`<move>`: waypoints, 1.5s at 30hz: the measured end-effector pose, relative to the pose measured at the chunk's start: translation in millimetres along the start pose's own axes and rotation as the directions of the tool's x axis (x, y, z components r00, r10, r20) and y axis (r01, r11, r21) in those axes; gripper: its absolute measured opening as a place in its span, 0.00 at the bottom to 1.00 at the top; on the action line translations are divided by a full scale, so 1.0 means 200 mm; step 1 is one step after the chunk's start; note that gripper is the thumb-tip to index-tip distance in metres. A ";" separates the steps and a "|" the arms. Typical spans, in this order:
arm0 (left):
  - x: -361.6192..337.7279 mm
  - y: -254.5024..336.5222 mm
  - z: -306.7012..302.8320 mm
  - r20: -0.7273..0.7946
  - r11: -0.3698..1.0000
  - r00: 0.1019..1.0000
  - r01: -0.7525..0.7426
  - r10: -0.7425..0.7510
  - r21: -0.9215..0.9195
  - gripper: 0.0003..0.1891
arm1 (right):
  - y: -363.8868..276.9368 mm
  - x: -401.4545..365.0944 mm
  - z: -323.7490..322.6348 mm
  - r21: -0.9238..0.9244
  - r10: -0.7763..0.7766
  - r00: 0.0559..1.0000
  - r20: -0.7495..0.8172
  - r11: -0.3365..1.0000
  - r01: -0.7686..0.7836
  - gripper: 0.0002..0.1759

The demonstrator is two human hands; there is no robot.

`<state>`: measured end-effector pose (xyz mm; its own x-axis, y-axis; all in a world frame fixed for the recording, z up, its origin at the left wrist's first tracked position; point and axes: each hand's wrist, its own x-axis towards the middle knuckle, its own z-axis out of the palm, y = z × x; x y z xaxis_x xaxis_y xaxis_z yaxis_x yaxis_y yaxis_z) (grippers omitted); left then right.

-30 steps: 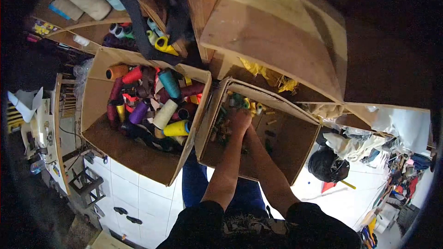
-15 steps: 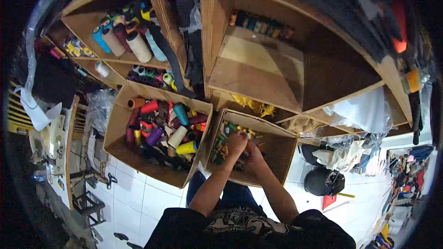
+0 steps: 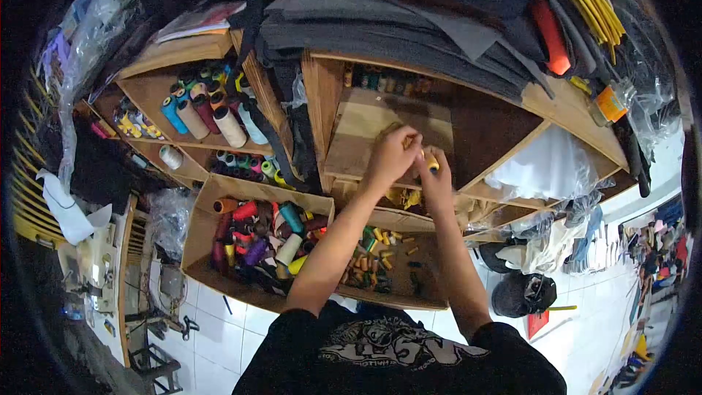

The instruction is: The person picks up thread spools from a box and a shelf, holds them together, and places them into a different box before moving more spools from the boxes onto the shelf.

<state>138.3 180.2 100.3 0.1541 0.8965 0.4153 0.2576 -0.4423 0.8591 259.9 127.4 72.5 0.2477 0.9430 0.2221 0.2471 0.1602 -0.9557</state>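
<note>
My right hand [image 3: 437, 184] is closed around a small spool of yellow thread [image 3: 433, 166], raised in front of the middle shelf compartment [image 3: 365, 139]. Just left of it, almost touching, my left hand [image 3: 395, 155] is closed in a pinch; what its fingers hold, if anything, is too small to make out. Below my forearms, a cardboard box [image 3: 431, 289] contains many small thread spools [image 3: 376, 260] in green, yellow and brown. A row of small spools [image 3: 387, 82] stands at the back of the compartment.
Another cardboard box [image 3: 201, 249] with large thread cones [image 3: 256, 252] stands at the left. More cones [image 3: 201, 117] fill the upper left shelf. Dark folded fabric [image 3: 395, 22] lies on top of the shelving. At the right are white plastic-wrapped material [image 3: 541, 168] and a black helmet-like object [image 3: 521, 294].
Both hands have risen out of the right box to the front of the shelf compartment, and a yellow spool now shows in my right hand. The view has tilted upward.
</note>
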 end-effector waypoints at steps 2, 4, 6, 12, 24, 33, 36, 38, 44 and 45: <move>0.16 -0.17 0.04 0.046 0.993 0.996 0.076 -0.080 0.090 0.11 | 0.08 0.18 0.03 -0.329 -0.213 0.976 -0.040 0.926 0.188 0.20; 0.24 -0.30 0.09 0.052 0.977 0.996 0.063 -0.075 0.206 0.11 | 0.14 0.29 0.06 -0.455 -0.266 0.962 0.056 0.851 0.261 0.21; 0.23 -0.40 0.09 0.048 0.936 0.999 -0.023 0.007 0.351 0.11 | 0.26 0.33 0.09 -0.582 -0.313 0.943 0.114 0.749 0.318 0.20; 0.23 -0.47 0.05 0.102 0.909 0.990 0.042 -0.092 0.414 0.16 | 0.39 0.38 0.11 -0.666 -0.348 0.914 0.206 0.634 0.392 0.22; 0.22 -0.49 -0.14 -0.057 0.973 0.993 0.113 -0.104 0.203 0.20 | 0.33 0.29 0.11 -0.736 -0.361 0.928 0.093 0.603 0.309 0.30; 0.03 -0.54 -0.20 -0.079 0.897 0.997 0.055 -0.022 0.439 0.19 | 0.25 0.29 0.08 -0.515 -0.259 0.966 -0.002 0.828 0.221 0.34; 0.05 -0.49 -0.23 0.060 0.874 0.980 0.139 -0.188 0.465 0.21 | 0.31 0.32 0.07 -0.425 -0.215 0.956 -0.202 0.898 0.112 0.33; 0.06 -0.59 -0.20 0.021 0.919 0.985 0.154 -0.173 0.362 0.23 | 0.17 0.31 0.00 -0.309 0.268 0.945 -0.188 0.897 -0.316 0.33; 0.07 -0.57 -0.20 0.003 0.887 0.998 0.049 -0.056 0.459 0.21 | 0.22 0.36 -0.02 -0.062 -0.085 0.912 -0.400 0.996 0.065 0.23; 0.06 -0.58 -0.21 -0.008 0.900 1.000 0.021 -0.020 0.436 0.21 | 0.21 0.39 0.00 -0.060 -0.208 0.889 -0.409 0.978 0.202 0.21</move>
<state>70.4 244.2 17.7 0.1410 0.9052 0.4010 0.6512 -0.3898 0.6512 289.7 207.0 49.8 0.5516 0.6854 0.4754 0.3474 0.3294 -0.8780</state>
